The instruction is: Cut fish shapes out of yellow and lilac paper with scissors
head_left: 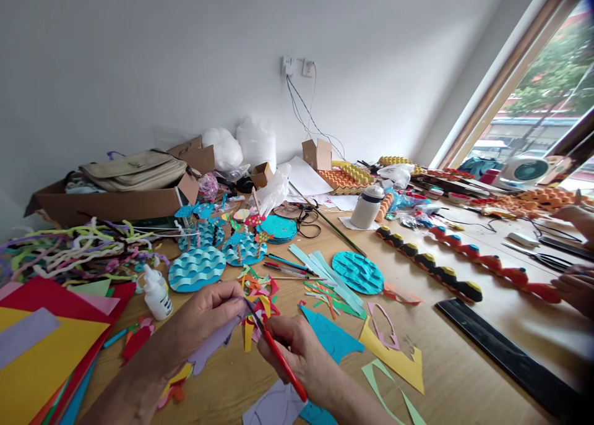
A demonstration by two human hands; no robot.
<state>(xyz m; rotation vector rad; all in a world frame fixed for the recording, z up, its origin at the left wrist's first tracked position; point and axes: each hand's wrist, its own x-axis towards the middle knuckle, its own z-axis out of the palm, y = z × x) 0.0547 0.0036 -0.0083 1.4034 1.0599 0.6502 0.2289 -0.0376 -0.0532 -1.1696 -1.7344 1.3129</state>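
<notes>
My left hand (214, 306) pinches a cut piece of purple paper (212, 347) over the table front. Red-handled scissors (288, 366) are gripped in my right hand (304, 344), their blades meeting the paper's edge by my left fingertips. Under my right wrist lies another purple sheet (269, 406) with drawn pencil lines. Colourful paper scraps (253, 335) are heaped just beyond the scissors, and a blue paper offcut (329, 333) sits right of them. A white glue bottle (156, 295) stands left of my left hand.
Coloured sheets (51, 351) are stacked at left, near pipe cleaners (83, 252). Turquoise wavy discs (197, 269) lie behind my hands. Painted egg-carton strips (427, 261) and a black ruler-like bar (505, 357) are at right. Another person's hand (578, 289) rests at the right edge.
</notes>
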